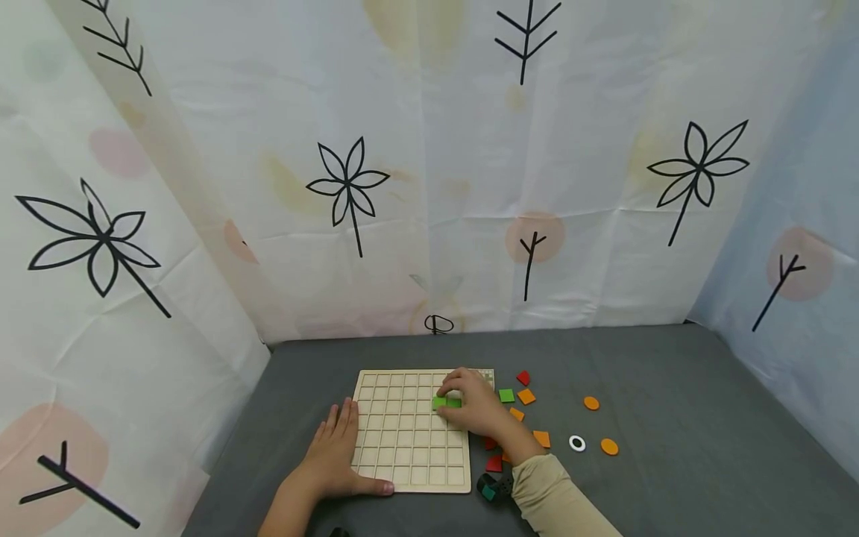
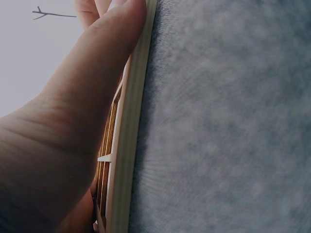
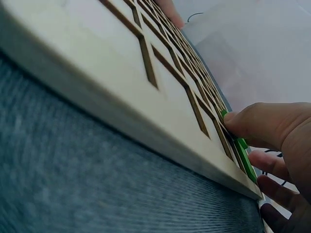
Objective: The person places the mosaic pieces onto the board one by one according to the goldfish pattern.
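A pale wooden board (image 1: 411, 447) with a grid of square recesses lies on the grey table. My left hand (image 1: 333, 455) rests against its left side, fingers straight along that edge and thumb along the front edge. Toward the board's upper right, my right hand (image 1: 475, 406) pinches a green square tile (image 1: 439, 403) between thumb and index finger. Another green tile (image 1: 454, 403) sits right beside it, partly under the hand. The right wrist view has the thumb (image 3: 243, 121) on the green tile, with a longer green strip (image 3: 248, 162) below it and the other fingers spread apart.
Right of the board lie a loose green square (image 1: 506, 395), orange squares (image 1: 526, 397) and red pieces (image 1: 523, 377), some partly behind the right forearm. Farther right are orange discs (image 1: 591, 403) and a white ring (image 1: 577, 444). Printed cloth (image 1: 436, 261) hangs behind the table.
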The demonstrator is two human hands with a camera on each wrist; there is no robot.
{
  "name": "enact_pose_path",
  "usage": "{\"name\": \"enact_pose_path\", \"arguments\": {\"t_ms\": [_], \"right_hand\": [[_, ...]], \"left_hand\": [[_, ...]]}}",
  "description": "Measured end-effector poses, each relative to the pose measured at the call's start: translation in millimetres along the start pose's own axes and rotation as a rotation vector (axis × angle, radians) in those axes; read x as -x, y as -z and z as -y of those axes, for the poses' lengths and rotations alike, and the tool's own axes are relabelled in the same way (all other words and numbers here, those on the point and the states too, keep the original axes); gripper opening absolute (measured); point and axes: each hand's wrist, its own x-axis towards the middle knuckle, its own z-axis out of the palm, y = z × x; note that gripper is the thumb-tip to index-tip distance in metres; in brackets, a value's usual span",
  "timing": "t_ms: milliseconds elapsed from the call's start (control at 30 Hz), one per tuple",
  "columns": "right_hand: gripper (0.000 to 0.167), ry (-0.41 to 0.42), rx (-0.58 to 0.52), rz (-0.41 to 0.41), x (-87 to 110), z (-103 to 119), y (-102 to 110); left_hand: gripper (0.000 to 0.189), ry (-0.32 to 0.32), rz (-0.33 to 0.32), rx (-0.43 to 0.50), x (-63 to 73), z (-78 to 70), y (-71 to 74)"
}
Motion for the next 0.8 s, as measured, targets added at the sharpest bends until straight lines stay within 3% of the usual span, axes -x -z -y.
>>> {"name": "enact_pose_path", "arguments": {"t_ms": [500, 800], "right_hand": [[0.017, -0.003, -0.006, 0.017, 1.4, -0.7, -1.8], [0.021, 0.015, -0.078, 0.021, -1.3, -3.7, 7.5]], "left_hand": [[0.167, -0.009, 0.001, 0.006, 0.7, 1.1, -0.6], [0.167, -0.009, 0.000, 0.001, 0.6, 0.2, 0.6]]}}
